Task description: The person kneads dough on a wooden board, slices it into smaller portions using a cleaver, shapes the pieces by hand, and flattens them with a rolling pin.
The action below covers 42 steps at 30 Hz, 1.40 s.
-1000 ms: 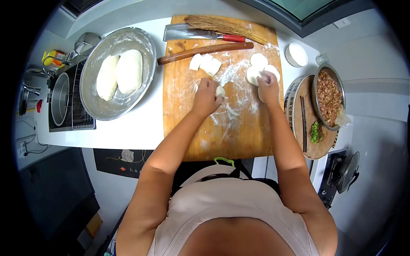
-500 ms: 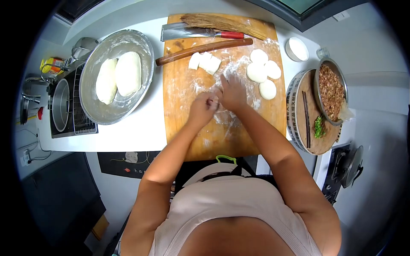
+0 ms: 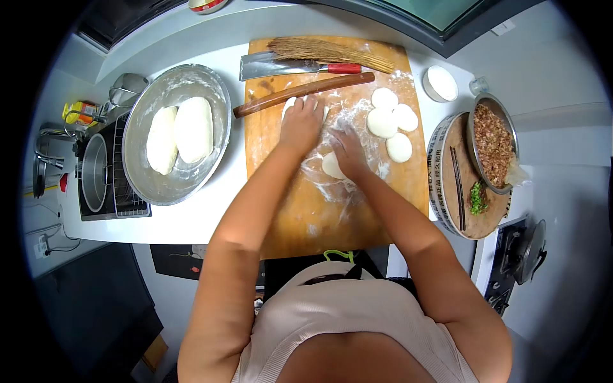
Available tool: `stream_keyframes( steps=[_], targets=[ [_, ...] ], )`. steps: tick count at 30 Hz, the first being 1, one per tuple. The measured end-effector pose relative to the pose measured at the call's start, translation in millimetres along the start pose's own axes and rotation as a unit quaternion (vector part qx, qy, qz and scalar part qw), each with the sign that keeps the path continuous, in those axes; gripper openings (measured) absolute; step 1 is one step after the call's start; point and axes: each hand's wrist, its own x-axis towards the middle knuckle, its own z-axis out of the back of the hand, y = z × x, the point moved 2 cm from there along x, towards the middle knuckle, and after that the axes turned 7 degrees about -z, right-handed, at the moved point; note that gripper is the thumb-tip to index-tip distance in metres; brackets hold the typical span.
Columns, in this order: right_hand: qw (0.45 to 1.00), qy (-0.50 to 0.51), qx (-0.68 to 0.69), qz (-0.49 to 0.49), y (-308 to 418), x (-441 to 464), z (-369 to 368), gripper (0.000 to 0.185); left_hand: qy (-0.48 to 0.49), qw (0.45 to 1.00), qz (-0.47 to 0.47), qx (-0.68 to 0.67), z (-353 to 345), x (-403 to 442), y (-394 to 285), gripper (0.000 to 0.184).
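My left hand (image 3: 302, 127) lies over the small pieces of cut dough (image 3: 289, 104), its fingers stretched forward and covering most of them. My right hand (image 3: 348, 153) rests on the floured board with fingers extended, beside a flattened dough round (image 3: 331, 166); its palm edge partly hides that round. To the right lie several dough rounds (image 3: 382, 122), close together. The wooden cutting board (image 3: 287, 223) under both hands is dusted with flour. Just beyond my left fingertips is a wooden rolling pin (image 3: 303, 94).
A cleaver (image 3: 262, 66) with a red handle and a straw brush (image 3: 300, 48) lie at the board's far edge. Left stands a metal basin (image 3: 220, 137) with two dough logs (image 3: 193, 130). Right are a white bowl (image 3: 440, 83), a minced-meat bowl (image 3: 491, 143), chopsticks (image 3: 458, 188) and chopped greens (image 3: 477, 198).
My left hand has moved forward from beside my right hand onto the cut dough. My right hand has drawn back slightly, and a flat dough round now shows beside it. The view has tilted slightly.
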Motion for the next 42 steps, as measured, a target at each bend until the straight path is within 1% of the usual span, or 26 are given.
stream_keyframes(
  steps=[1,2,3,5,7,8,10,11,13,14,15,16,17,19,20,21,22,25,26,29,32,35,38,39,41,42],
  targets=[
    [0.999,0.007,0.053,0.008,0,-6,9,0.061,0.042,0.998,-0.034,0.013,0,7,4,0.041],
    [0.999,-0.028,-0.016,-0.02,0,-20,13,0.044,0.085,0.994,-0.068,0.026,-1,13,7,0.039],
    [0.997,-0.008,-0.064,-0.037,8,-31,20,0.044,0.13,0.985,-0.104,0.038,-4,17,9,0.037],
    [0.985,0.026,-0.157,-0.069,18,-43,32,0.043,0.157,0.978,-0.126,0.048,-10,23,7,0.032],
    [0.986,0.02,-0.155,-0.054,18,-46,38,0.043,0.176,0.973,-0.133,0.062,-4,24,1,0.029],
    [0.987,0.018,-0.154,-0.044,17,-46,40,0.043,0.17,0.977,-0.125,0.035,-3,22,0,0.028],
    [0.996,0.077,-0.042,-0.032,1,-42,36,0.042,0.161,0.981,-0.107,-0.02,-3,12,0,0.027],
    [0.994,0.104,0.013,-0.025,-9,-35,36,0.042,0.138,0.984,-0.104,-0.037,-1,6,2,0.026],
    [0.985,0.03,0.132,-0.111,-26,-13,52,0.044,0.094,0.988,-0.094,-0.073,2,-11,6,0.023],
    [0.97,-0.007,0.19,-0.153,-33,-8,56,0.045,0.084,0.988,-0.086,-0.095,3,-17,8,0.028],
    [0.937,-0.089,0.249,-0.229,-11,-6,84,0.045,0.074,0.987,-0.077,-0.118,2,-24,10,0.034],
    [0.945,-0.217,0.13,-0.205,-3,0,97,0.047,0.062,0.986,-0.068,-0.139,2,-28,11,0.04],
    [0.943,-0.306,0.015,-0.132,-9,6,98,0.046,0.041,0.987,-0.059,-0.145,2,-31,12,0.045],
    [0.973,-0.208,0.079,-0.064,-9,20,80,0.054,-0.003,0.987,-0.044,-0.158,1,-33,13,0.055],
    [0.992,-0.11,0.061,-0.027,-7,27,56,0.064,-0.006,0.992,-0.056,-0.114,0,-32,15,0.057],
    [0.995,-0.061,0.075,0.004,3,28,33,0.075,-0.009,0.995,-0.068,-0.069,-4,-28,20,0.059],
    [0.997,-0.061,0.033,0.026,19,27,16,0.082,-0.012,0.997,-0.079,-0.024,-6,-25,25,0.062],
    [0.991,-0.1,0.057,-0.065,50,33,-13,0.082,0.066,0.989,-0.111,-0.067,-5,-16,34,0.056],
    [0.988,-0.141,0.033,-0.057,51,37,-20,0.077,0.056,0.992,-0.106,-0.04,-4,-13,34,0.046],
    [0.986,-0.158,0.043,-0.042,45,40,-26,0.066,0.085,0.989,-0.104,-0.062,-1,-10,43,0.052],
    [0.989,-0.08,0.11,-0.05,40,33,-7,0.055,0.073,0.988,-0.132,-0.032,-4,-10,47,0.044],
    [0.96,-0.023,0.261,-0.101,17,25,13,0.05,0.058,0.991,-0.118,-0.033,-1,-13,43,0.04],
    [0.956,0.01,0.229,-0.184,3,13,47,0.058,-0.001,0.999,-0.045,0.004,-16,-18,49,0.041],
    [0.98,-0.022,0.146,-0.13,8,15,52,0.06,-0.022,0.999,-0.039,0.002,-21,-19,52,0.043],
    [0.996,-0.086,-0.021,-0.021,19,17,59,0.063,-0.059,0.998,-0.029,-0.003,-30,-21,56,0.046],
    [0.995,-0.061,-0.06,-0.043,27,24,57,0.057,-0.068,0.997,-0.021,-0.018,-27,-21,55,0.049]
  ],
)
